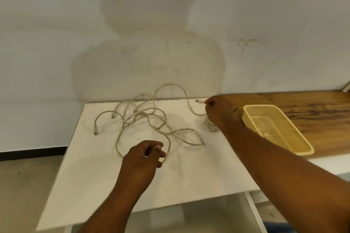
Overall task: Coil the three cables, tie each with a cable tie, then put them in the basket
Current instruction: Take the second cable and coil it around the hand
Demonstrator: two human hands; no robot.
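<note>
Left hand [144, 155]: nearest the camera, knuckles up, fingers curled in tight with the thumb tip against the forefinger. They close over the near loop of cord, which runs in under the hand on one side and comes out by the fingertips on the other.
Table [189, 179]: flat white top, smooth and matte, with square edges.
Network cables [151, 117]: thin, round, pale beige cords, lying loose and tangled in overlapping loops across the middle and back of the table, uncoiled and untied. Small clear plugs tip the ends at the left of the tangle.
Translucent object [210, 126]: small and pale, on the table just under the right wrist. It is too blurred to name.
Right hand [217, 108]: stretched to the table's far right corner, fingers closed narrow. They pinch a cord end just behind its plug [199, 101], which pokes out leftward.
Basket [282, 121]: shallow rectangular tray of cream-yellow plastic with a fine lattice mesh and a solid rim. It sits right of the hand, and no cables are in it.
Counter [312, 108]: glossy brown wood with dark grain, under the basket.
Wall [265, 15]: plain off-white and slightly stained, with a person's shadow cast on it.
</note>
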